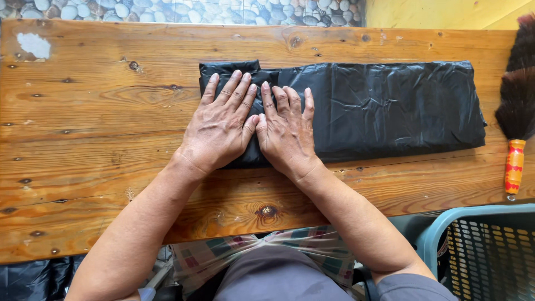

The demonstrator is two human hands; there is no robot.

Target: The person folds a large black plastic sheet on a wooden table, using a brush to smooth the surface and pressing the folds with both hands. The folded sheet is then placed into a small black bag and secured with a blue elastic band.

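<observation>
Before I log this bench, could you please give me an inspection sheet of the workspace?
Surface: knotty wooden table, a pale patch near its far left corner.
Job's things: folded black plastic sheet, lying flat and wrinkled.
Clutter: dark brush with orange handle at the right edge.
Grippers: left hand and right hand pressed flat, side by side, on the sheet's left end.
Cables: nothing seen.
Surroundings: teal perforated basket lower right; pebble-patterned surface beyond the table; more black plastic lower left.

brush (517, 106): cut by right edge | basket (485, 251): cut off at corner
</observation>
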